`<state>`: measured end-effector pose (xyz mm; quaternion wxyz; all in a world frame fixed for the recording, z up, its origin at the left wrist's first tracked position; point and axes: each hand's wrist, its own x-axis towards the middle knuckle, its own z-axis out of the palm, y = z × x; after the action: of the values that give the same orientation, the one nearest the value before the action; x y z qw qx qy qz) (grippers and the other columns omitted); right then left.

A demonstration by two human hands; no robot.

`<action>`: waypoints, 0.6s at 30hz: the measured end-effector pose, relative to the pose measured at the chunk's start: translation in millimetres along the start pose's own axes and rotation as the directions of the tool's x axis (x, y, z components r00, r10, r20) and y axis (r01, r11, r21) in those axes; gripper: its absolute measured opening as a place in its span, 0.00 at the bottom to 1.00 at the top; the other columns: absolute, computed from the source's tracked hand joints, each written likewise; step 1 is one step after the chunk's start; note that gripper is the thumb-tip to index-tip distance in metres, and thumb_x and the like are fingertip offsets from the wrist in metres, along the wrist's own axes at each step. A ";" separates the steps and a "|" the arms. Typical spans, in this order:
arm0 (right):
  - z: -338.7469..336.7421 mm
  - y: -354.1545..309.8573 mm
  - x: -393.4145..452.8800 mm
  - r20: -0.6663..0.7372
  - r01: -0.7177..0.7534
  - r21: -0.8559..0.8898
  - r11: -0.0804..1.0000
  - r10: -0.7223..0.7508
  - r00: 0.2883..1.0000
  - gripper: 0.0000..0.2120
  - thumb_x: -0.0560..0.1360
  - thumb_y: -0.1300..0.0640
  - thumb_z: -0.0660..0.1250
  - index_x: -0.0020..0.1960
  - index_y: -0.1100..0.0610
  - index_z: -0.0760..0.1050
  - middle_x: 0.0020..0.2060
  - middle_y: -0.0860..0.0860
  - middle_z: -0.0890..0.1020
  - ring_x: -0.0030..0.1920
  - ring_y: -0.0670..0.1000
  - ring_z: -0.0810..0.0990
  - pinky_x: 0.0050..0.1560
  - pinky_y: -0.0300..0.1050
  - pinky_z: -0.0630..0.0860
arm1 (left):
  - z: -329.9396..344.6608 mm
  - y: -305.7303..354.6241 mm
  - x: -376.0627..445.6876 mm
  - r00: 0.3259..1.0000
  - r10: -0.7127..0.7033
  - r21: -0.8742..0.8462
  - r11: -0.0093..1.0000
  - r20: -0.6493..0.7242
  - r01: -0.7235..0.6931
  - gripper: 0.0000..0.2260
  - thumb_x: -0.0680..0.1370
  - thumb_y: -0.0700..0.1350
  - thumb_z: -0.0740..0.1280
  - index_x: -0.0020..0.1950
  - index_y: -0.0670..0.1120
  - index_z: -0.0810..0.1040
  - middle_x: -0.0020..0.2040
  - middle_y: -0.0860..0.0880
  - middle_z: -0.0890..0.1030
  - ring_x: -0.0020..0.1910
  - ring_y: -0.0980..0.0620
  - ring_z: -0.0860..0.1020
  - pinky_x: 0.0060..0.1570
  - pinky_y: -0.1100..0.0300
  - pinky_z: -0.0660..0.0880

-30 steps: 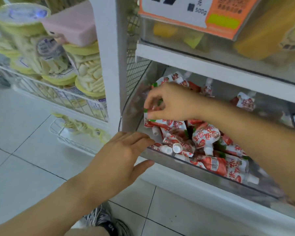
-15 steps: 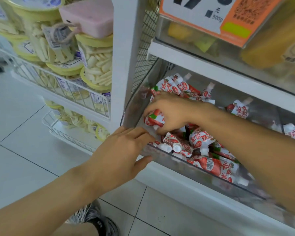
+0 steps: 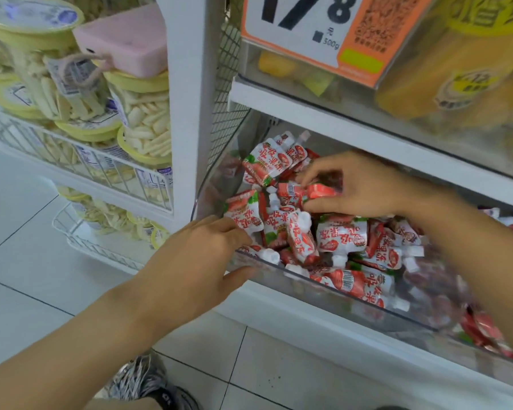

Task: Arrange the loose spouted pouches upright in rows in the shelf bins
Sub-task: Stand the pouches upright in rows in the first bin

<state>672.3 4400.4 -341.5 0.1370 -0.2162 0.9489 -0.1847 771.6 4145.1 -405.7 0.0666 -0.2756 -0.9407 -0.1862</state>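
Currently we reach both forearms into the clear shelf bin (image 3: pixel 279 279) on the lowest shelf. Our right hand (image 3: pixel 359 184) extends from the right, palm down, wrist level; its fingers (image 3: pixel 311 173) and thumb pinch one red spouted pouch (image 3: pixel 317 191) that lies on its side above the heap. Our left hand (image 3: pixel 196 261) comes in from the lower left; its fingers lie nearly straight and together, tips touching a leaning pouch (image 3: pixel 245 213) at the bin's left end, thumb resting against the bin's front wall. The loose pouches (image 3: pixel 342 236) lie jumbled in the bin, most on their sides; a few lean at the back left. A price sign (image 3: pixel 308 25) hangs above.
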 end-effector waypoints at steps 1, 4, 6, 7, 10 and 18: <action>-4.7 -0.7 -7.3 -0.015 -0.027 0.011 1.000 0.027 1.000 0.17 0.71 0.47 0.74 0.58 0.49 0.79 0.59 0.45 0.80 0.60 0.44 0.78 0.66 0.43 0.71 | -1.4 1.4 2.4 1.000 -0.004 -0.020 1.000 -0.004 0.004 0.16 0.71 0.58 0.71 0.54 0.51 0.81 0.48 0.54 0.82 0.44 0.51 0.80 0.41 0.57 0.78; -10.6 -9.6 -21.4 0.006 -0.176 -0.197 0.965 0.180 0.984 0.15 0.76 0.54 0.70 0.61 0.57 0.77 0.57 0.54 0.80 0.56 0.55 0.80 0.60 0.54 0.76 | -4.1 7.2 12.7 0.999 -0.034 -0.124 0.992 0.016 0.036 0.18 0.73 0.60 0.68 0.59 0.53 0.78 0.53 0.55 0.80 0.49 0.53 0.79 0.45 0.55 0.78; 1.4 -24.4 -24.7 -0.035 -0.184 -0.472 0.862 0.190 0.981 0.18 0.73 0.64 0.67 0.63 0.60 0.76 0.57 0.58 0.77 0.56 0.58 0.79 0.56 0.55 0.78 | -3.8 9.2 19.1 0.998 -0.036 -0.192 0.980 0.052 0.045 0.19 0.74 0.60 0.67 0.62 0.54 0.76 0.55 0.56 0.80 0.50 0.55 0.79 0.48 0.57 0.77; 10.0 -35.2 -26.0 -0.059 -0.106 -0.501 0.859 0.089 0.994 0.23 0.72 0.67 0.66 0.66 0.58 0.73 0.62 0.56 0.75 0.61 0.56 0.76 0.60 0.54 0.76 | -3.5 9.4 21.5 0.996 -0.031 -0.223 0.974 0.078 0.048 0.19 0.74 0.60 0.67 0.63 0.55 0.75 0.54 0.56 0.81 0.50 0.56 0.79 0.49 0.58 0.77; 27.9 -56.3 -27.8 -0.003 0.150 -0.198 0.969 -0.154 0.988 0.14 0.78 0.55 0.66 0.64 0.51 0.76 0.55 0.48 0.80 0.56 0.47 0.76 0.59 0.49 0.75 | -3.3 7.7 25.6 0.989 -0.023 -0.317 0.946 0.146 0.069 0.14 0.75 0.59 0.67 0.58 0.55 0.78 0.48 0.58 0.83 0.46 0.60 0.79 0.46 0.58 0.77; 42.4 -45.1 -22.4 0.049 0.019 -0.222 0.975 -0.008 0.999 0.20 0.71 0.39 0.71 0.55 0.51 0.75 0.46 0.48 0.73 0.46 0.50 0.74 0.46 0.49 0.76 | -7.5 -3.0 25.2 0.979 0.013 -0.266 0.963 0.203 0.043 0.15 0.74 0.64 0.64 0.49 0.55 0.78 0.45 0.59 0.78 0.45 0.61 0.76 0.43 0.60 0.75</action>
<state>722.5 4360.5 -356.9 0.1334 -0.2410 0.9585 -0.0730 749.0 4152.3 -394.0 -0.0690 -0.2924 -0.9107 -0.2836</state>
